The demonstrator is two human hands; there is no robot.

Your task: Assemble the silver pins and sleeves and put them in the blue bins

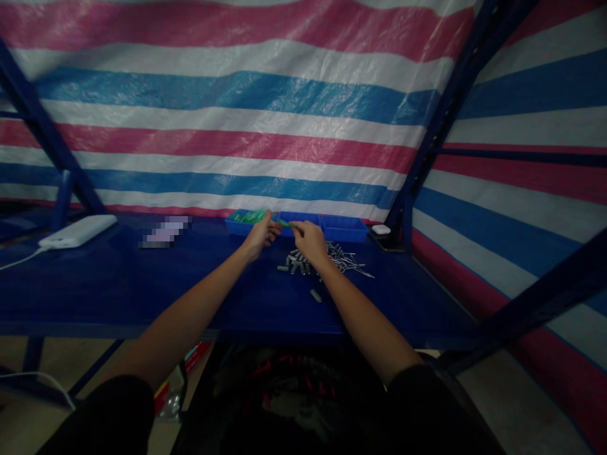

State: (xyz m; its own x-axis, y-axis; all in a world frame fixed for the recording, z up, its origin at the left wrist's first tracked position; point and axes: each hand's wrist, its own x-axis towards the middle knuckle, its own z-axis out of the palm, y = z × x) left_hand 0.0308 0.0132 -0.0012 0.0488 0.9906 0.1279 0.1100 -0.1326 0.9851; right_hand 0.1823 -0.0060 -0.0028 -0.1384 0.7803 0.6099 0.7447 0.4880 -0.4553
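Both my arms reach forward over a dark blue table (118,284). My left hand (260,236) and my right hand (309,241) are closed in pinches on the two ends of a thin green piece (284,223), held just in front of a row of blue bins (332,229). The leftmost bin holds more green pieces (249,217). Under and to the right of my right hand lies a heap of several small grey metal cylinders (296,263) and thin metal pins (348,260). One loose cylinder (315,295) lies nearer to me.
A white power bank (78,230) with a cable lies at the table's left. A blurred-out patch (165,231) sits behind the middle. A small white case (380,230) rests right of the bins. Blue steel posts (427,145) and striped tarpaulin close the back and right.
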